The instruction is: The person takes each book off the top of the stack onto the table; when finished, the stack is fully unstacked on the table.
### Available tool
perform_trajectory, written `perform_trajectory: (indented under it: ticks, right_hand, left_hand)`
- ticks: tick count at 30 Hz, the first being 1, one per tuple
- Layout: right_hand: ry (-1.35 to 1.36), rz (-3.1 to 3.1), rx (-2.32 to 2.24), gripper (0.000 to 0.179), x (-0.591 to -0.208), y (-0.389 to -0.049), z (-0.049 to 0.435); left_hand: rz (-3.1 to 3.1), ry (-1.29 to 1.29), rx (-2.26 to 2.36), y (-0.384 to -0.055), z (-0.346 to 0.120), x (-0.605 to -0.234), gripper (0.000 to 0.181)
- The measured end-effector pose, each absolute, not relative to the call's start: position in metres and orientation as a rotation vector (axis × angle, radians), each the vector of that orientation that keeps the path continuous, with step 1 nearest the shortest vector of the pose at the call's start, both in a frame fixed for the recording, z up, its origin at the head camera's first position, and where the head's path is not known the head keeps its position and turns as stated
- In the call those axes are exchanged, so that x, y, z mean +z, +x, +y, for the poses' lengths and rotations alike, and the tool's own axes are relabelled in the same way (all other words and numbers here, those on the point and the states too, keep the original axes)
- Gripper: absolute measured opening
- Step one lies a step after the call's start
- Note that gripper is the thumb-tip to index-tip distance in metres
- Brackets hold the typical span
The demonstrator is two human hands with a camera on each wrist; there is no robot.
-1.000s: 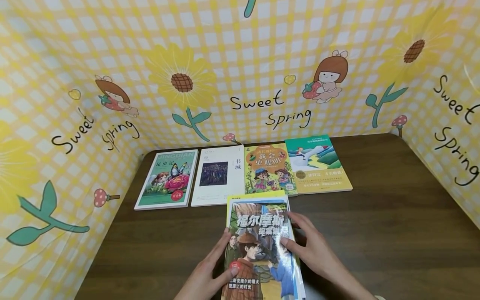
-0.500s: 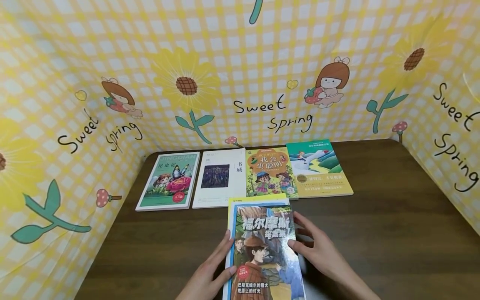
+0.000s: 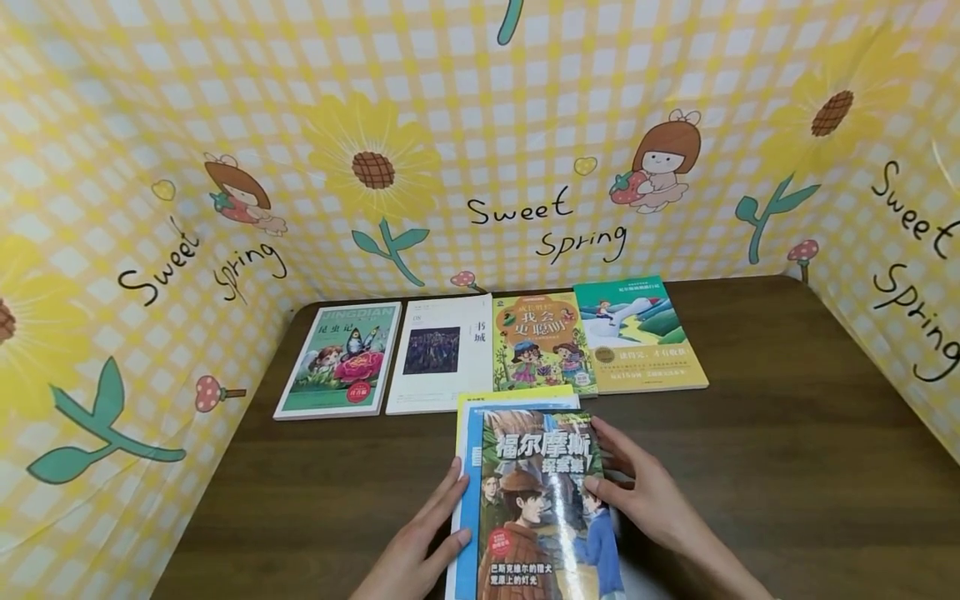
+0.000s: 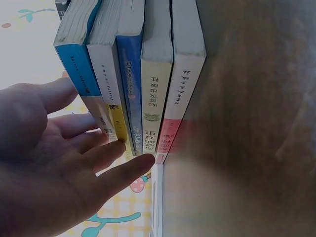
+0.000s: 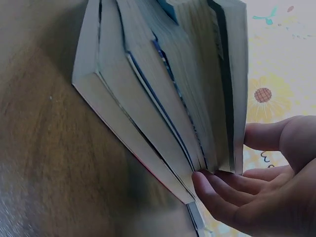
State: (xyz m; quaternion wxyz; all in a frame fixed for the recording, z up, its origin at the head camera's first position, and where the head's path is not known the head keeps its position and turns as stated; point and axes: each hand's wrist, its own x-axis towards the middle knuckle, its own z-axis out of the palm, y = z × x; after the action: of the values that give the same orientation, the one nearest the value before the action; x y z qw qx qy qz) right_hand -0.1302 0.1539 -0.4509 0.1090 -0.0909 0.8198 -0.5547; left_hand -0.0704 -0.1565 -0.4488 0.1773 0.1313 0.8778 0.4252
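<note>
A stack of books lies at the table's front middle. On top is a glossy comic-style book (image 3: 551, 517) with two figures in brown and blue, offset to the right. Under it show the left strips of a blue-covered book (image 3: 471, 533) and a yellow-edged book (image 3: 517, 393). My left hand (image 3: 420, 533) touches the stack's left side, its fingers fairly straight along the spines (image 4: 150, 103). My right hand (image 3: 648, 483) holds the top book's right edge between thumb and fingers. In the right wrist view the thumb meets that edge, and fingertips touch the page edges (image 5: 148, 98) lower down.
Behind the stack lie a green book (image 3: 337, 358), a white book (image 3: 442, 354), a yellow children's book (image 3: 543, 343) and a green-and-yellow book (image 3: 641, 333) in a row. A checked cloth (image 3: 480, 125) walls the back and sides of the dark wooden table (image 3: 787, 433).
The top book has slid to the right with my right hand, uncovering more of the blue book beneath. My left hand stays at the stack's left side.
</note>
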Motion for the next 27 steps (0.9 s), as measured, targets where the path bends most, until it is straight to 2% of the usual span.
perform_trajectory:
  ticks: [15,22,27]
  right_hand:
    - [-0.086,2.267,-1.786,0.079,-0.448,-0.128,0.169]
    - [0.164,2.094,-1.831,0.083,-0.444,-0.128,0.180]
    - [0.201,2.107,-1.779,0.081,-0.444,-0.128,0.188]
  left_hand:
    - [2.447,0.294,1.192,-0.073,-0.155,-0.449,0.068]
    - [2.445,0.296,1.196,-0.072,-0.155,-0.449,0.069]
    - [2.462,0.302,1.195,-0.071,-0.155,-0.449,0.068]
